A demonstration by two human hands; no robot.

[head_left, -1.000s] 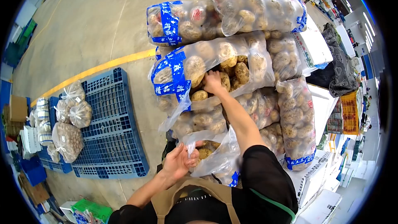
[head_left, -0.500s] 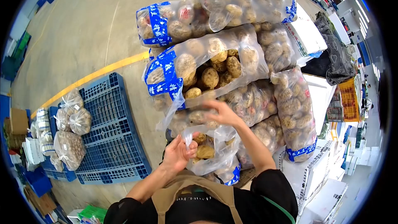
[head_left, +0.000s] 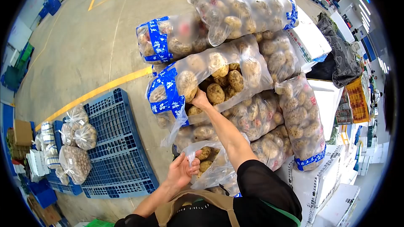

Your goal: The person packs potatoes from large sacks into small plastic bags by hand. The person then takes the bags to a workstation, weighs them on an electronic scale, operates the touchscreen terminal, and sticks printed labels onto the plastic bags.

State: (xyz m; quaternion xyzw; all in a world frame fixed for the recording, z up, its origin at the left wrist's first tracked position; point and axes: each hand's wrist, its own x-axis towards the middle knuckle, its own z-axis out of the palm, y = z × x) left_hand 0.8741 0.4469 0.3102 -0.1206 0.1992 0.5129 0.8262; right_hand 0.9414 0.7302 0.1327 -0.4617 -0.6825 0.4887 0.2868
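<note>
Back from over the clear bag (head_left: 219, 169), where it hung half a second ago, the right hand (head_left: 201, 100) has gone into the torn sack (head_left: 257, 83) at the middle of the frame. Its fingers are down among the potatoes (head_left: 215, 94), hidden by plastic and tubers, so I can't tell whether they grip one. Lower centre, the left hand (head_left: 182, 170) has its fingers closed on the bag's gathered lip, seemingly to keep the mouth open and the plastic from slumping; potatoes (head_left: 205, 153) show inside. That torn sack lies on its side across other full sacks, split facing up, which probably keeps its contents handy and stops them spilling.
</note>
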